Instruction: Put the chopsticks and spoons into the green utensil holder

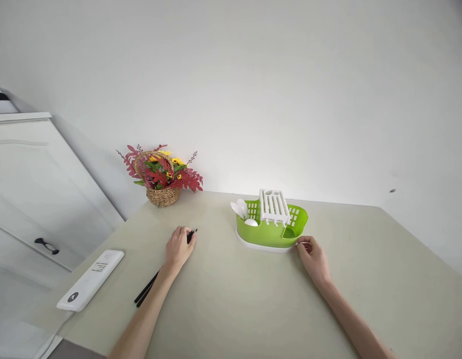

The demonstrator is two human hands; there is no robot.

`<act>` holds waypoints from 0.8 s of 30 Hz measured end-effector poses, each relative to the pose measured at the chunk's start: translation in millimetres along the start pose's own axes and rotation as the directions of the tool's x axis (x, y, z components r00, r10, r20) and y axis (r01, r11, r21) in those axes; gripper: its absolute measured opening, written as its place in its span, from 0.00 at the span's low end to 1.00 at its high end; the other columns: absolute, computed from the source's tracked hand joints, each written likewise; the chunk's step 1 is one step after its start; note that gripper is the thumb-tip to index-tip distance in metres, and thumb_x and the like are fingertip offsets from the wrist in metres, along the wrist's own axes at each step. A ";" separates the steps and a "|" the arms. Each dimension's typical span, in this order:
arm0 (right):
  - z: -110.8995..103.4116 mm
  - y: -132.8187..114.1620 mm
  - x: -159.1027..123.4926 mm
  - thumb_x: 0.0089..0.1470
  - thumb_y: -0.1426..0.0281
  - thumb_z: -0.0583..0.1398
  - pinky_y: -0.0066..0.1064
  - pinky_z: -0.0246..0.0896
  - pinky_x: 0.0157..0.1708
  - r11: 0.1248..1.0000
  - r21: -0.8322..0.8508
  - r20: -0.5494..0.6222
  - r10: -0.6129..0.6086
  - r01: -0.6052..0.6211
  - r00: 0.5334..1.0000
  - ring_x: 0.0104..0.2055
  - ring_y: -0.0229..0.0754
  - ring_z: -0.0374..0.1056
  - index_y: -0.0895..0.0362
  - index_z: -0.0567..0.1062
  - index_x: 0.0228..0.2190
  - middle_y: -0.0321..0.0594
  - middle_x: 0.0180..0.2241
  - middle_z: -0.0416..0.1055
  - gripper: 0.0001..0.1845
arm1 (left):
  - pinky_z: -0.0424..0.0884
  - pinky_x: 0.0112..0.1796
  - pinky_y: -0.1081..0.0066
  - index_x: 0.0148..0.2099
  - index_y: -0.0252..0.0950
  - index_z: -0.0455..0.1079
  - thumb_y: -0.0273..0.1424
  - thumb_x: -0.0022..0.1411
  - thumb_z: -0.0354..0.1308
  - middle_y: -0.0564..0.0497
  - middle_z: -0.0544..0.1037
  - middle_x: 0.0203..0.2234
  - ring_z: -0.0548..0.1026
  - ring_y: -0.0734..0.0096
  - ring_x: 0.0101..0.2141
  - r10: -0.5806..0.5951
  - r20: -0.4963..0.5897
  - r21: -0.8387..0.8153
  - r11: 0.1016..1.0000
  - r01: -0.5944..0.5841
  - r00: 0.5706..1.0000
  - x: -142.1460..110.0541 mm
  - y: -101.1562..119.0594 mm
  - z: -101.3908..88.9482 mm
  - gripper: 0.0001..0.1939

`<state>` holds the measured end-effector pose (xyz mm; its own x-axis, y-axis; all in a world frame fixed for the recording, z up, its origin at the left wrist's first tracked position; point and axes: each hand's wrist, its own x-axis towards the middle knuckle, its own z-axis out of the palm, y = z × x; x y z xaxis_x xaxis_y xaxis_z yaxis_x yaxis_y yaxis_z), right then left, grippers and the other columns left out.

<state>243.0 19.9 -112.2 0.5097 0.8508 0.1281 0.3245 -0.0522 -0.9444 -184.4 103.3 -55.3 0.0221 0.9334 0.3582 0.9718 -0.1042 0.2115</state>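
My left hand [179,245] rests on the table, its fingers closed around a pair of black chopsticks [147,290]. The thin ends poke out past the fingertips, while the thick ends lie under my forearm toward the front left. To the right stands a green utensil basket [264,236] with a white base and a white slotted rack across its top. White spoons [240,208] lean in its left compartment. At the basket's lower right end, my right hand [312,258] pinches the edge near the base; the exact contact is partly hidden by the fingers.
A wicker basket of red and yellow artificial flowers [163,195] stands at the table's back left, near the wall. A white oblong device [92,280] with a cable lies at the left edge. Beyond it is a white cabinet [40,199] with a dark handle.
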 end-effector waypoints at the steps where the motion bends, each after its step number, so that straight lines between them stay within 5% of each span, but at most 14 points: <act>1: 0.0 -0.3 0.0 0.48 0.59 0.58 0.37 0.65 0.38 1.000 0.001 0.002 0.000 0.000 1.000 0.36 0.49 0.76 0.52 0.73 0.36 0.40 0.32 0.79 0.14 | 0.73 0.42 0.63 0.43 0.40 0.69 0.40 0.70 0.51 0.44 0.77 0.43 0.77 0.56 0.46 0.007 -0.022 -0.020 1.000 -0.007 1.000 0.4 -0.4 0.9 0.10; 9: 0.2 -3.6 0.1 0.47 0.58 0.58 0.38 0.66 0.38 1.000 0.013 -0.009 0.006 -0.006 1.000 0.36 0.49 0.76 0.52 0.73 0.35 0.40 0.31 0.79 0.14 | 0.69 0.54 0.49 0.40 0.39 0.67 0.49 0.70 0.46 0.41 0.76 0.38 0.75 0.47 0.47 -0.162 -0.215 -0.345 0.935 0.081 0.963 21.3 7.3 -17.3 0.20; 15: -0.1 -8.6 -1.0 0.47 0.58 0.57 0.38 0.65 0.37 1.000 0.016 -0.051 0.011 -0.010 0.999 0.35 0.50 0.76 0.53 0.74 0.35 0.41 0.30 0.79 0.15 | 0.71 0.53 0.60 0.49 0.38 0.66 0.46 0.75 0.41 0.40 0.77 0.49 0.75 0.56 0.53 -0.179 -0.232 -0.458 0.887 0.055 0.956 30.5 36.4 -45.0 0.20; 20: -0.6 -9.7 -0.6 0.47 0.58 0.58 0.38 0.65 0.36 1.000 0.014 -0.061 0.005 -0.005 0.998 0.33 0.50 0.75 0.53 0.74 0.34 0.41 0.29 0.79 0.15 | 0.70 0.55 0.62 0.54 0.40 0.65 0.45 0.73 0.49 0.43 0.75 0.53 0.74 0.60 0.54 -0.038 -0.281 -0.608 0.781 -0.147 0.959 19.9 86.7 -58.7 0.17; 24: -0.6 -9.1 -0.4 0.47 0.58 0.57 0.37 0.65 0.36 1.000 0.016 -0.055 -0.002 0.003 0.998 0.33 0.49 0.75 0.52 0.74 0.34 0.41 0.30 0.79 0.15 | 0.67 0.60 0.59 0.62 0.42 0.60 0.45 0.69 0.58 0.42 0.71 0.59 0.71 0.59 0.59 0.195 -0.284 -0.610 0.718 -0.333 0.939 14.4 123.0 -63.9 0.25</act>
<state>240.3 19.6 -103.5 0.5522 0.8207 0.1465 0.3128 -0.0411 -0.9489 -79.6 82.0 33.9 0.1436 0.7587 0.6354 0.5475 -0.5957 0.5876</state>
